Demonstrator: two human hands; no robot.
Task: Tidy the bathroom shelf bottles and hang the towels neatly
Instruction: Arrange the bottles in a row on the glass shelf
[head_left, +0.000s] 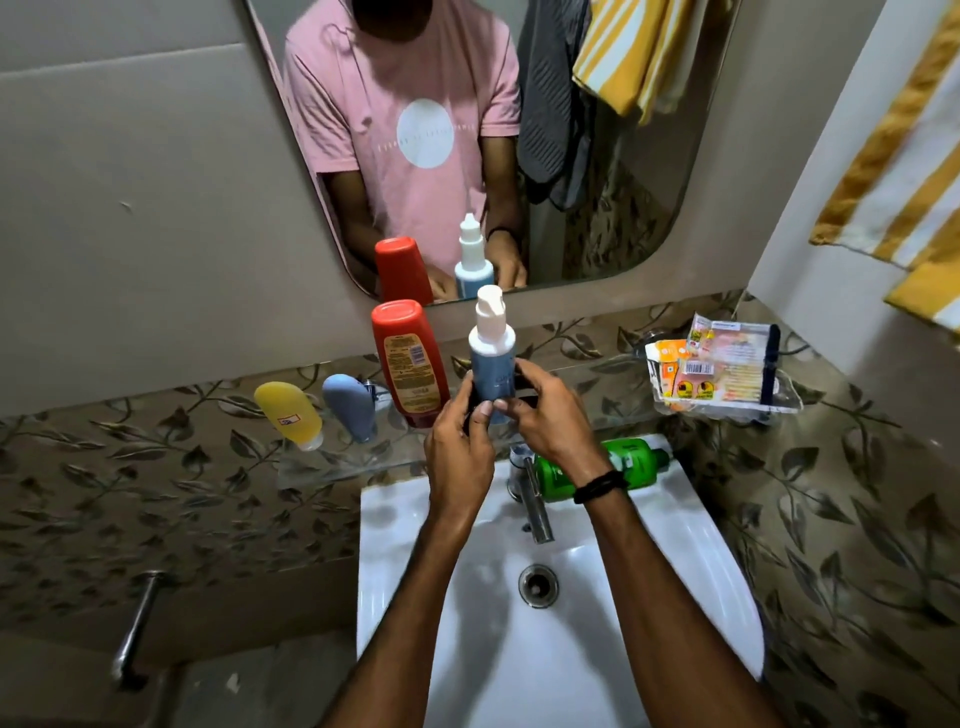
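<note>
Over a white ceramic sink (415, 571), a person's left hand (460, 447) and right hand (550, 415) both grip the base of an upright blue plastic pump bottle with a white cap (492, 358) at the clear glass shelf (332, 467), just right of an inverted red plastic bottle (410, 364); a yellow squeeze bottle (288, 415) and a grey-blue tube (350, 408) stand farther left, a green bottle (558, 473) lies on the sink's far rim, and a yellow-and-white striped towel (893, 182) hangs at right

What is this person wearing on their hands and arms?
Nothing covers the left hand or right hand: no gloves. Both forearms are bare. A black band circles the right wrist. The mirror shows a pink short-sleeved T-shirt.
</note>
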